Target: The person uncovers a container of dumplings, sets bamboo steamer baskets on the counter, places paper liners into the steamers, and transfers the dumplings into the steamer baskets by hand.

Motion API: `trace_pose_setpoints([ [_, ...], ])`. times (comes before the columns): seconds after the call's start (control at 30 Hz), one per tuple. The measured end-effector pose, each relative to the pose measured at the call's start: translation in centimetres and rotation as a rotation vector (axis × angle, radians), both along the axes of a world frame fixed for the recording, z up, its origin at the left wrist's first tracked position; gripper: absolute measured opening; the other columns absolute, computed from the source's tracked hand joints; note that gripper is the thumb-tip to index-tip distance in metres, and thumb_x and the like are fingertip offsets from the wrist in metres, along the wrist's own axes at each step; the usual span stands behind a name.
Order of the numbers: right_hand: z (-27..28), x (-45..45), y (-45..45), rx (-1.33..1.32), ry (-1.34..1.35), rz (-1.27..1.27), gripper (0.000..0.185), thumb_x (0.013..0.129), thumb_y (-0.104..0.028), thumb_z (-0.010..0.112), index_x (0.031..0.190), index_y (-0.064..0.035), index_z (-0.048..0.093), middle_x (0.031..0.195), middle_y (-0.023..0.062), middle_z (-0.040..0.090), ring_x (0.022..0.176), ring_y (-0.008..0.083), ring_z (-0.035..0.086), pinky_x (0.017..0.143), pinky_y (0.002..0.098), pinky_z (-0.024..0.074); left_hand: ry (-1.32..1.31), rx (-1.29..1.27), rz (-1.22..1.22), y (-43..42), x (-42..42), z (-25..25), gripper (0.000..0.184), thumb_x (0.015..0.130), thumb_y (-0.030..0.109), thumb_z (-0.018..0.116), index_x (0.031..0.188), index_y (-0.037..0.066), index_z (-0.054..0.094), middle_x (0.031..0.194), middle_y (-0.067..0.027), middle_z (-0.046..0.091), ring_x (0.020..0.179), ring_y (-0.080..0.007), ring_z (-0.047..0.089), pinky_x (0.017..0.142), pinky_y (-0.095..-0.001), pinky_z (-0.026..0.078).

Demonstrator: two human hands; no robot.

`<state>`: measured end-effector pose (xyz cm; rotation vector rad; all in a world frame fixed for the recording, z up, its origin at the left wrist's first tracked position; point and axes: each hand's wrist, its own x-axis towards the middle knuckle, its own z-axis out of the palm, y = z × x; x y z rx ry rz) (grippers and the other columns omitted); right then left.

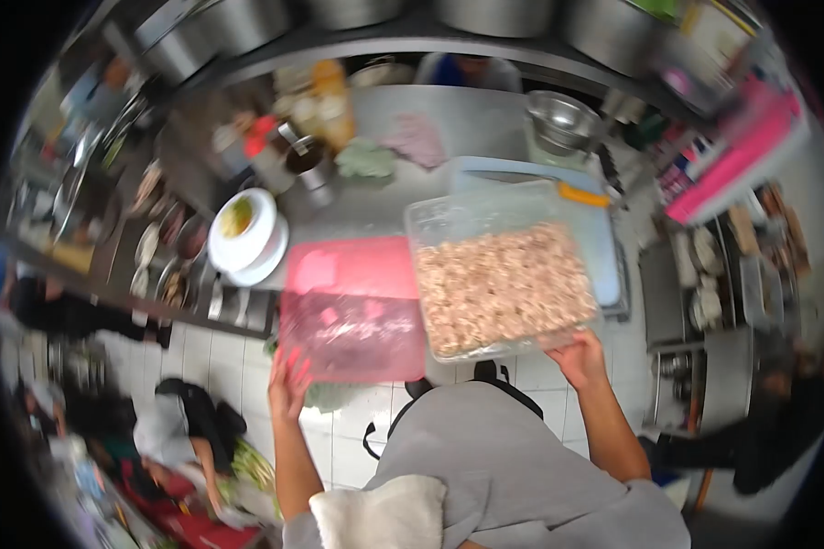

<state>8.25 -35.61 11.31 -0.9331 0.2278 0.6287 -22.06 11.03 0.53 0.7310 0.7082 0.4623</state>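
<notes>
A clear plastic container point(449, 224) filled with pale, chopped pieces that look like meat sits at the front of the steel counter, partly over a blue cutting board point(499, 169). At its near right corner, my right hand point(579, 360) is closed on the rim. To its left is a flat, see-through pink plastic lid point(352, 274), glossy and jutting past the counter's front edge. My left hand point(290, 384) grips the lid's near left corner, with the fingers partly blurred. Beside the lid stand stacked white plates and a bowl point(247, 238) holding some yellow-green food.
On the steel counter point(485, 114) lie a green cloth point(364, 158) and a pink cloth point(415, 139). A metal bowl point(563, 121) stands at the back right, a knife with a yellow handle point(583, 196) by the container. Large pots point(494, 14) line the shelf above. Another person point(188, 425) bends at lower left.
</notes>
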Motion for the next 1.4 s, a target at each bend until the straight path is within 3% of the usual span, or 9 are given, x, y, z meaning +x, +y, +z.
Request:
trace_pose_setpoints([
  [0.23, 0.3, 0.1, 1.0, 0.149, 0.138, 0.171, 0.041, 0.077, -0.019, 0.054, 0.113, 0.0001, 0.055, 0.112, 0.0158, 0.062, 0.112, 0.0395, 0.057, 0.099, 0.0488, 0.0438, -0.054, -0.046, 0.032, -5.9, 9.9, 1.4, 0.052, 0.095, 0.022, 0.055, 0.142, 0.019, 0.035, 0.132, -0.0087, 0.054, 0.114, -0.0314, 0.057, 0.088, -0.0501, 0.049],
  [0.4, -0.3, -2.3, 16.1, 0.209, 0.227, 0.208, 0.034, 0.08, -0.015, 0.051, 0.111, 0.0002, 0.05, 0.113, 0.0154, 0.057, 0.118, 0.0404, 0.052, 0.103, 0.0492, 0.0405, -0.251, -0.133, -0.034, 3.9, 14.6, -9.4, 0.043, 0.095, 0.017, 0.053, 0.135, 0.005, 0.044, 0.126, -0.0102, 0.058, 0.107, -0.0276, 0.061, 0.093, -0.0434, 0.048],
  [0.43, -0.9, -2.9, 17.7, 0.225, 0.285, 0.196, 0.031, 0.081, -0.014, 0.05, 0.11, -0.0015, 0.049, 0.11, 0.0133, 0.056, 0.12, 0.0407, 0.05, 0.103, 0.0492, 0.0402, -0.217, -0.092, 0.03, 1.3, 15.2, -3.8, 0.048, 0.098, 0.032, 0.046, 0.135, 0.0, 0.043, 0.13, -0.0144, 0.055, 0.114, -0.0293, 0.057, 0.099, -0.0422, 0.044],
  [0.57, -6.1, -3.5, 23.1, 0.226, 0.4, 0.107, 0.023, 0.082, -0.013, 0.05, 0.102, -0.0023, 0.047, 0.116, 0.0157, 0.052, 0.124, 0.0387, 0.046, 0.107, 0.0493, 0.0363, -0.315, -0.425, 0.243, 1.3, 15.8, -0.2, 0.078, 0.094, 0.064, 0.026, 0.14, 0.001, 0.038, 0.142, -0.0188, 0.042, 0.131, -0.0347, 0.039, 0.109, -0.0496, 0.029],
  [0.73, -6.5, -3.0, 25.4, 0.252, 0.343, 0.071, 0.025, 0.087, -0.019, 0.054, 0.103, -0.0019, 0.045, 0.12, 0.0183, 0.051, 0.124, 0.0354, 0.047, 0.108, 0.046, 0.0367, -0.108, -0.391, 0.328, 0.7, 16.2, 2.9, 0.086, 0.089, 0.07, 0.035, 0.142, 0.003, 0.033, 0.15, -0.0159, 0.03, 0.138, -0.0339, 0.028, 0.111, -0.0554, 0.019],
  [0.97, -1.6, -3.0, 19.6, 0.015, 0.358, 0.585, 0.048, 0.096, -0.035, 0.053, 0.126, 0.0005, 0.043, 0.13, 0.0205, 0.052, 0.114, 0.0322, 0.057, 0.099, 0.0394, 0.0457, 0.017, -0.213, 0.39, 0.0, 17.3, 3.7, 0.065, 0.093, 0.049, 0.051, 0.139, 0.004, 0.037, 0.146, -0.0129, 0.034, 0.134, -0.0327, 0.031, 0.11, -0.0552, 0.021],
  [1.1, -4.4, -2.6, 15.1, 0.135, 0.319, 0.665, 0.038, 0.098, -0.031, 0.048, 0.124, -0.0038, 0.05, 0.118, 0.0173, 0.062, 0.105, 0.026, 0.063, 0.082, 0.0375, 0.054, -0.126, -0.158, 0.299, 0.7, 15.9, -1.2, 0.041, 0.096, 0.022, 0.051, 0.132, 0.003, 0.047, 0.133, -0.0114, 0.051, 0.119, -0.0253, 0.05, 0.102, -0.0447, 0.041],
  [1.2, -1.0, 0.7, 14.6, -0.005, 0.047, 0.738, 0.036, 0.099, -0.027, 0.044, 0.125, -0.003, 0.05, 0.115, 0.0161, 0.063, 0.096, 0.0259, 0.066, 0.079, 0.0355, 0.0542, -0.211, -0.103, 0.252, 0.9, 16.5, -1.5, 0.032, 0.098, 0.015, 0.046, 0.129, 0.013, 0.051, 0.125, -0.0043, 0.056, 0.106, -0.0208, 0.056, 0.082, -0.0379, 0.05],
  [1.4, 10.8, 8.8, 17.8, -0.07, -0.553, 0.744, 0.032, 0.099, -0.02, 0.045, 0.125, -0.0008, 0.049, 0.114, 0.016, 0.063, 0.095, 0.0233, 0.066, 0.082, 0.0318, 0.0514, -0.106, -0.134, 0.375, 0.0, 17.1, 0.0, 0.035, 0.094, 0.014, 0.051, 0.13, 0.015, 0.05, 0.117, -0.0042, 0.056, 0.102, -0.0221, 0.053, 0.089, -0.0402, 0.047],
])
